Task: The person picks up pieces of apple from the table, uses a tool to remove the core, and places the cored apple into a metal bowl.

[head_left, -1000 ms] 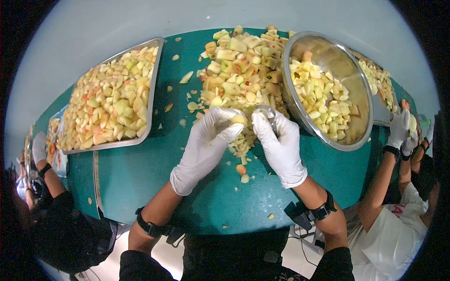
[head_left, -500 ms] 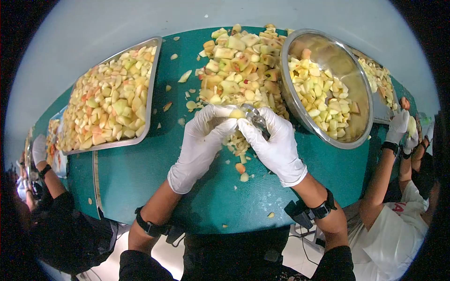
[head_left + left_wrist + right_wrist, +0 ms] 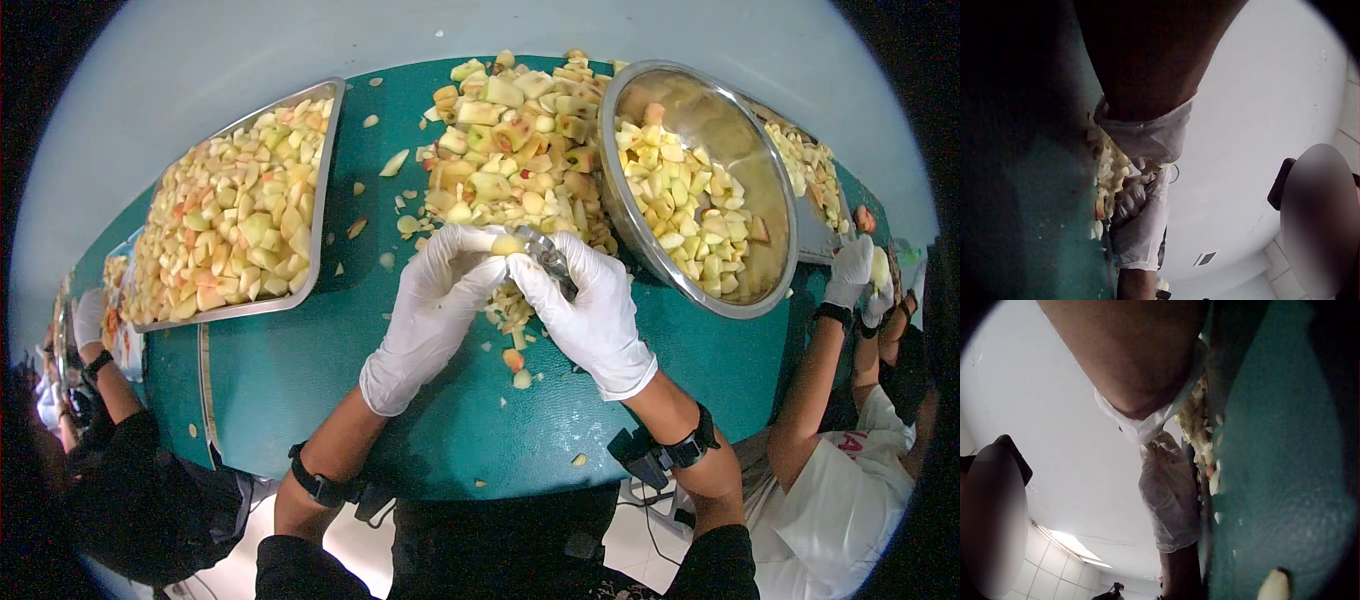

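Note:
Both hands wear white gloves and meet over the near edge of a heap of cut apple pieces (image 3: 505, 130). A pale yellow apple piece (image 3: 508, 244) is pinched between the thumb and fingers of my left hand (image 3: 425, 305). My right hand (image 3: 588, 320) grips a small shiny metal tool with a looped end (image 3: 543, 250), held right at the apple piece. Its thumb tip reaches over to the piece. In both wrist views the gloves overlap, and the tool's working end is largely hidden.
On the left stands a metal tray (image 3: 327, 200) heaped with apple chunks. A tilted steel bowl (image 3: 735, 125) at right holds more. Small scraps (image 3: 395, 163) are scattered over the green table (image 3: 300, 380). Other people's gloved hands (image 3: 850, 270) work at both sides.
My right hand has moved left, bringing the metal tool from apart up to the apple piece in my left hand. Over the last half second both hands have hardly shifted.

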